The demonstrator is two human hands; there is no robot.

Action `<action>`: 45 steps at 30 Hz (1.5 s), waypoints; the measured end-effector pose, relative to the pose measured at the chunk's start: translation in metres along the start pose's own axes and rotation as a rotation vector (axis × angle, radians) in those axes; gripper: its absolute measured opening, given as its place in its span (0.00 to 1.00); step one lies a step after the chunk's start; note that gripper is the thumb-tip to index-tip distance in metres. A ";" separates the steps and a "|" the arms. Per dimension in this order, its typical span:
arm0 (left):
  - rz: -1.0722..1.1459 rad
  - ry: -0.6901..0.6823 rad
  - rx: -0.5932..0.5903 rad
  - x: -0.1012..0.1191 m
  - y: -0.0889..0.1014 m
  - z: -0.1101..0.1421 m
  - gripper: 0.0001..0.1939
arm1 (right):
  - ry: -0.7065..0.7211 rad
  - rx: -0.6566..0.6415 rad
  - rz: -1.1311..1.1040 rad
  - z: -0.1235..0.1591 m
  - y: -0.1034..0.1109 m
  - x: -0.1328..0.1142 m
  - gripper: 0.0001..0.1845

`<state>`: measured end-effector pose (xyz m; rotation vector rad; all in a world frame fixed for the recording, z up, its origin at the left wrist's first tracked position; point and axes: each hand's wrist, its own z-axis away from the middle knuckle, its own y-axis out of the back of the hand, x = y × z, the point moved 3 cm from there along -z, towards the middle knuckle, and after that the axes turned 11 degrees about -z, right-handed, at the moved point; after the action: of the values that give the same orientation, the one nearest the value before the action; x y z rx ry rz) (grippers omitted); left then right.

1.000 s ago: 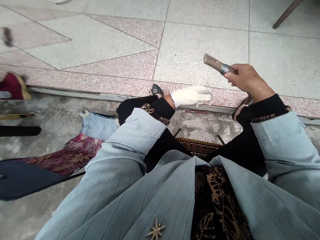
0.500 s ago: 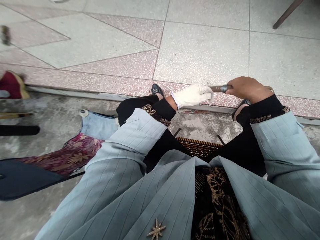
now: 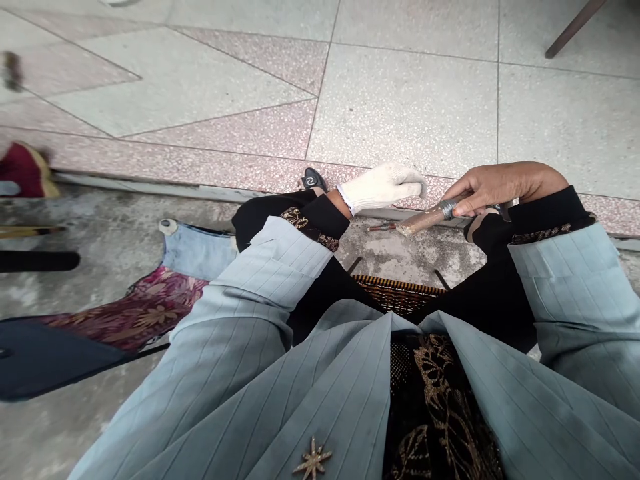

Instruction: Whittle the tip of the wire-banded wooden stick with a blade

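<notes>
My right hand (image 3: 495,187), bare, is closed around a brown wooden stick (image 3: 425,220) bound with silvery wire. Its pale, rough end points left and down; my fingers hide the other end. My left hand (image 3: 385,189) wears a white knitted glove, its fingers curled down and together, with a gap between it and the stick. Whatever those fingers hold, if anything, is hidden. Below the glove, a thin reddish-brown, wire-wrapped piece (image 3: 381,227) lies on the concrete, partly behind the stick's end in my view.
A low step edge (image 3: 200,193) separates rough concrete from the terrazzo floor (image 3: 400,100). Between my knees shows a woven cane edge (image 3: 400,293). Patterned cloth (image 3: 155,300) lies at left, near a dark rod (image 3: 40,260). A thin leg (image 3: 575,28) stands at upper right.
My right hand has moved right and slightly down and turned, swinging the stick's free end down, away from the glove. My left hand has barely shifted.
</notes>
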<state>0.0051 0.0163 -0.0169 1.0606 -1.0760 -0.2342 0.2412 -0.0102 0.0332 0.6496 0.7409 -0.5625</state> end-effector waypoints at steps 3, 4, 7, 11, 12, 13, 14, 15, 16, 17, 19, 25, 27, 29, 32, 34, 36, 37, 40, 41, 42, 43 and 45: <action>0.048 -0.003 0.056 -0.001 -0.003 0.000 0.16 | 0.014 -0.124 -0.114 0.007 -0.003 -0.010 0.13; 0.071 0.007 0.071 0.000 -0.003 -0.001 0.16 | 0.053 -0.107 -0.164 0.008 -0.002 -0.012 0.14; 0.238 0.081 0.090 0.002 -0.004 -0.001 0.11 | 0.157 -0.018 -0.337 0.002 -0.003 -0.012 0.22; 0.559 0.189 0.075 0.007 -0.005 -0.001 0.15 | 0.245 0.045 -0.637 -0.012 -0.013 -0.007 0.22; 0.620 0.199 0.065 0.009 -0.005 -0.001 0.15 | 0.252 0.027 -0.697 -0.015 -0.017 -0.007 0.22; 0.673 0.208 0.057 0.010 -0.005 0.000 0.15 | 0.253 0.011 -0.744 -0.018 -0.021 -0.007 0.23; 0.717 0.214 0.048 0.012 -0.005 0.000 0.15 | 0.251 0.007 -0.781 -0.020 -0.024 -0.008 0.24; 0.753 0.221 0.041 0.013 -0.005 0.000 0.14 | 0.245 0.016 -0.811 -0.022 -0.026 -0.009 0.24; 0.782 0.230 0.039 0.014 -0.004 0.000 0.14 | 0.235 0.036 -0.834 -0.023 -0.028 -0.009 0.25; 0.806 0.242 0.040 0.014 -0.004 -0.001 0.15 | 0.223 0.061 -0.850 -0.024 -0.029 -0.010 0.25; 0.842 0.255 0.044 0.014 -0.004 -0.001 0.15 | 0.200 0.107 -0.865 -0.026 -0.031 -0.010 0.25; 0.990 0.168 0.029 0.009 -0.012 -0.003 0.18 | 0.194 0.197 -0.878 -0.027 -0.031 -0.011 0.22; 1.013 0.165 0.077 0.005 -0.016 -0.005 0.15 | 0.199 0.227 -0.878 -0.026 -0.031 -0.012 0.21; 0.966 0.171 0.181 0.001 -0.019 -0.008 0.09 | 0.202 0.254 -0.874 -0.026 -0.031 -0.012 0.21; 0.787 0.204 0.368 -0.003 -0.020 -0.013 0.07 | 0.197 0.283 -0.881 -0.028 -0.033 -0.013 0.21; 0.641 0.244 0.461 -0.003 -0.019 -0.013 0.05 | 0.196 0.291 -0.889 -0.030 -0.034 -0.013 0.21; 0.489 0.284 0.514 -0.001 -0.016 -0.012 0.03 | 0.195 0.291 -0.894 -0.031 -0.036 -0.013 0.20; 0.415 0.298 0.530 0.001 -0.014 -0.010 0.04 | 0.194 0.289 -0.895 -0.031 -0.036 -0.014 0.20; 0.260 0.313 0.540 0.005 -0.008 -0.006 0.06 | 0.195 0.292 -0.911 -0.032 -0.038 -0.015 0.20; 0.238 0.317 0.537 0.006 -0.006 -0.005 0.06 | 0.200 0.292 -0.918 -0.032 -0.038 -0.015 0.20; 0.233 0.323 0.531 0.007 -0.005 -0.005 0.06 | 0.204 0.291 -0.920 -0.032 -0.039 -0.015 0.20; 0.250 0.328 0.525 0.008 -0.004 -0.005 0.06 | 0.208 0.287 -0.916 -0.032 -0.040 -0.016 0.19; 0.364 0.336 0.509 0.009 -0.004 -0.006 0.05 | 0.220 0.272 -0.888 -0.032 -0.040 -0.016 0.19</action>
<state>0.0156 0.0123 -0.0147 1.2706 -1.0203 0.5206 0.1912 -0.0109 0.0142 0.6174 1.1739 -1.4405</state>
